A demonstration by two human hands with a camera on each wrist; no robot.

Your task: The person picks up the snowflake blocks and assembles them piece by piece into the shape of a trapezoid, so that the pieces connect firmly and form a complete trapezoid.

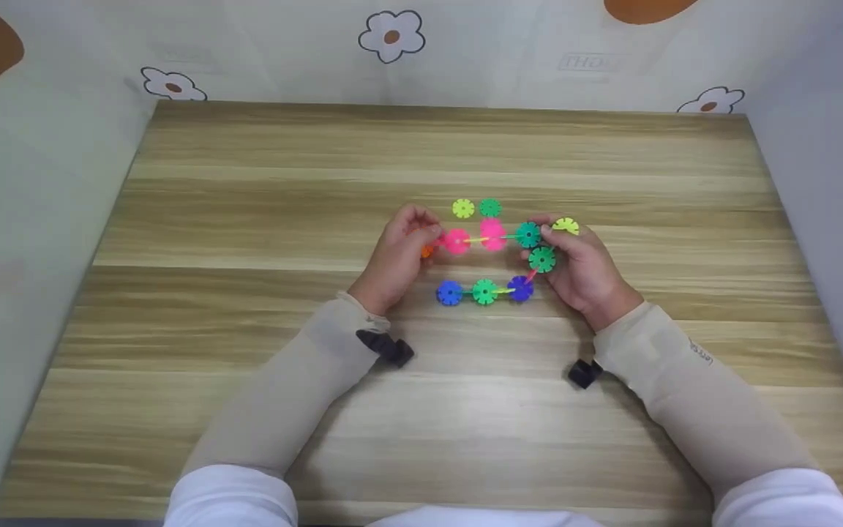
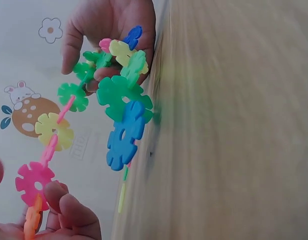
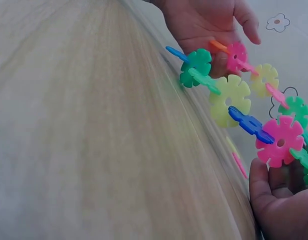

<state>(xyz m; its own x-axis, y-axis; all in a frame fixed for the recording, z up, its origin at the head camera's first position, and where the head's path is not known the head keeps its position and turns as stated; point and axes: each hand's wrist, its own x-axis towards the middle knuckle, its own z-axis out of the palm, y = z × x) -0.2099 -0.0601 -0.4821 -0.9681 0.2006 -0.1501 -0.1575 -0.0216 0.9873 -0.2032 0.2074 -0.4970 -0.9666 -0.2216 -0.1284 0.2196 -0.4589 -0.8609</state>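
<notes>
A chain of coloured plastic snowflake discs (image 1: 484,292), slotted edge to edge, is bent in a U above the table. My left hand (image 1: 398,249) holds the upper arm's end, its fingers at an orange disc (image 2: 32,220) beside a pink disc (image 2: 34,185). At the bend, my right hand (image 1: 584,274) grips the chain around the green discs (image 1: 541,259); its fingers partly hide them. The lower arm ends freely in a blue disc (image 2: 125,136), pointing left and apart from the left hand.
On the wooden table (image 1: 421,424), a loose yellow disc (image 1: 463,208) and a green disc (image 1: 490,208) lie behind the chain. Another yellow disc (image 1: 566,226) shows beside the right hand. A patterned wall (image 1: 282,51) borders the back, with side panels left and right.
</notes>
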